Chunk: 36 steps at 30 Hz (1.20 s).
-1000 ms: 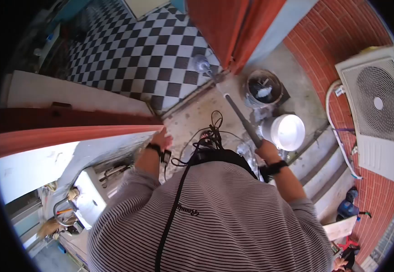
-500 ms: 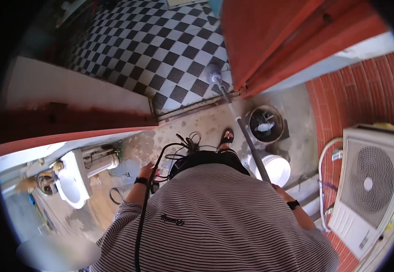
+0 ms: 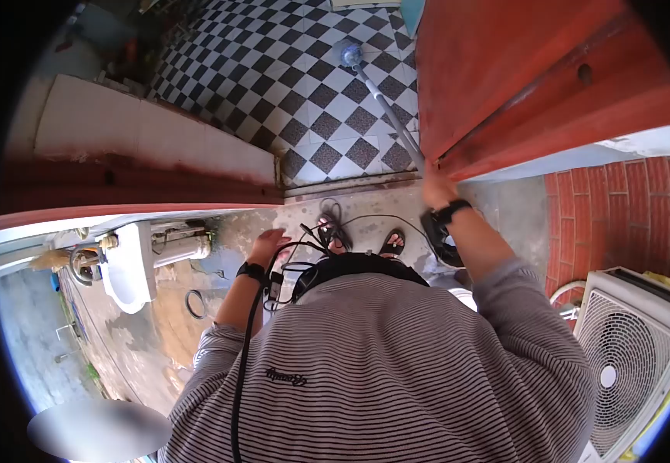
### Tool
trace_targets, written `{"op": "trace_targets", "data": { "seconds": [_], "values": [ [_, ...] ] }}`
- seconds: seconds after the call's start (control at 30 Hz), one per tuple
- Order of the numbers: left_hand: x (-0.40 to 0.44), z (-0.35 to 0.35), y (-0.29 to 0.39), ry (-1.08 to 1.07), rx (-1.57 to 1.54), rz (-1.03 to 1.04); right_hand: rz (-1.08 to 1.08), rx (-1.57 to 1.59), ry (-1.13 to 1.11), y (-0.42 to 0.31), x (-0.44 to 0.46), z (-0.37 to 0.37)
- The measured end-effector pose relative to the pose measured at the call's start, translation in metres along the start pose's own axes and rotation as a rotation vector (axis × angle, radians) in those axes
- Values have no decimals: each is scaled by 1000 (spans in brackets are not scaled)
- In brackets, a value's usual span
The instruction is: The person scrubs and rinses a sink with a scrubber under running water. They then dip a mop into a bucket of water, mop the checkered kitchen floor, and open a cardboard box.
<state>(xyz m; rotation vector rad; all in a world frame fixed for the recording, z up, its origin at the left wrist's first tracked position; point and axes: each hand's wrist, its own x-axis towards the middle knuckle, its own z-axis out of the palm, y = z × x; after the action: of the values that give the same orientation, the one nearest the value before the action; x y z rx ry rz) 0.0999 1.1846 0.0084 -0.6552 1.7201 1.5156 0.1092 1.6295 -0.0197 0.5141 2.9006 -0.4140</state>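
My right hand [image 3: 437, 187] is closed around the upper end of a long grey pole [image 3: 391, 114], in front of the doorway. At the pole's far end, a bluish-grey mop head [image 3: 351, 54] rests on the black-and-white checkered floor [image 3: 327, 127]. My left hand [image 3: 269, 245] is held out to the left of my waist with its fingers apart and nothing in it. Black cables [image 3: 304, 245] hang close beside it, above my sandalled feet. Beneath my right forearm, the dark bucket and the white bucket [image 3: 464, 296] are mostly hidden.
A red door [image 3: 520, 77] stands to the right of the doorway, with a raised sill [image 3: 350, 185] across it. A white sink [image 3: 129, 270] is at the left. An air-conditioner unit [image 3: 620, 355] stands at the lower right, near a red brick wall [image 3: 605, 224].
My right hand has moved forward with the pole, and the mop head now lies farther inside on the checkered floor. My view has shifted; both feet now show.
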Motion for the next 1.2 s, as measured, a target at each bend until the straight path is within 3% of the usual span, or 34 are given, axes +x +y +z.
{"op": "trace_targets", "data": {
  "seconds": [0.03, 0.07, 0.1, 0.13, 0.17, 0.2, 0.23, 0.27, 0.33, 0.37, 0.47, 0.53, 0.57, 0.63, 0.7, 0.77, 0.83, 0.97, 1.03, 1.2],
  "values": [
    [38, -37, -36, -183, 5, -155, -18, 102, -221, 11, -22, -21],
    [34, -40, -44, -104, 37, -253, 208, 526, -510, 7, -53, -63],
    [29, -44, -51, -26, 75, -350, 202, 810, -497, 23, -77, -55],
    [27, -53, -56, 20, 85, -408, 80, 956, -435, 62, -93, 2],
    [24, -63, -61, 62, 94, -469, 390, 949, -603, 59, -129, -16],
    [26, -77, -65, 33, 101, -428, 235, 872, -696, 89, -160, 20],
    [36, -90, -63, 18, 95, -431, 307, 723, -789, 84, -191, 10],
    [46, -103, -63, -8, 94, -471, 456, 847, -714, 74, -227, -2],
    [68, -116, -64, 21, -15, -490, 234, 226, -503, 76, -274, -7],
    [66, -109, -42, 50, -25, -446, 373, 97, -590, 58, -272, -30],
    [81, -95, -2, 27, -69, -264, 394, -152, -578, 45, -245, -32],
    [80, -85, 21, -75, -2, -95, 261, -171, -433, 52, -210, -10],
    [62, -72, 42, -122, 66, 16, 293, -118, -445, 27, -179, -25],
    [59, -65, 57, -127, -155, -112, 190, -98, -408, 3, -123, -20],
    [41, -62, 64, -88, -85, -108, 70, -81, -290, -16, -71, -2],
    [37, -66, 52, -12, -32, -129, -216, 185, -164, -24, -27, 32],
    [24, -75, 28, 41, -27, -144, -14, 703, -635, -67, -12, -1],
    [14, -91, -39, 205, -40, -319, 162, 800, -682, -58, -34, -2],
    [8, -89, -63, 244, -17, -364, -196, 416, -447, -8, -61, 30],
    [15, -67, -81, 189, -25, -427, 61, 312, -704, 53, -190, -72]
  ]
}}
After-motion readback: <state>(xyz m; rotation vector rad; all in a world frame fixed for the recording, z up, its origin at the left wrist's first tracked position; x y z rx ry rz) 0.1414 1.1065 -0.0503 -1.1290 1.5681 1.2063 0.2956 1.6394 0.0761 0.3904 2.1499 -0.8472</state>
